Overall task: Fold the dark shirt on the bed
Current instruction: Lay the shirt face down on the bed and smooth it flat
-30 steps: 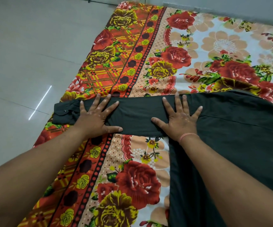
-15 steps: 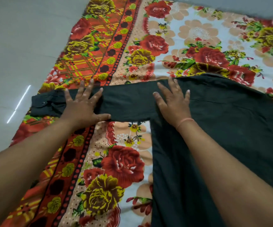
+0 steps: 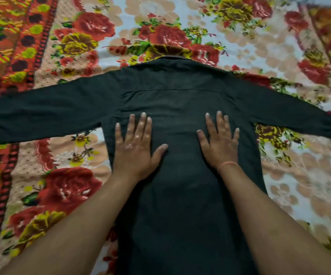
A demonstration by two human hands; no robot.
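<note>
**Shirt spread flat on the bed, both palms down on it**

- The dark shirt (image 3: 180,96) lies flat along the middle of the bed (image 3: 77,161), on a floral cover (image 3: 299,175).
- The collar (image 3: 172,58) points to the far edge of the bed. The body runs toward the near edge and out of the bottom of the view, so the hem is not visible.
- A straight seam runs across the shoulders just below the collar.
- The left sleeve (image 3: 41,114) stretches out toward the left edge of the bed, crosses the red patterned border band and leaves the view. Its cuff is out of sight.
- The right sleeve (image 3: 291,114) stretches toward the right edge, angled slightly toward the near edge. Its end is also cut off by the frame.
- The left hand (image 3: 135,147) lies palm down on the left side of the shirt body, just inside the side seam and below the armpit. Its fingers (image 3: 142,124) are straight and slightly spread, the thumb is out toward the centre, and it grips nothing.
- The right hand (image 3: 219,143) lies palm down on the right side of the shirt body, level with the left hand. Its fingers are straight and fanned, pressing flat, with no cloth pinched.
- The hands are apart, with a strip of bare shirt between the thumbs.
- A thin orange thread (image 3: 228,165) circles the right wrist.
- Both forearms come in from the near edge over the lower shirt.
- The picture is slightly blurred, so fine creases cannot be read.
</note>
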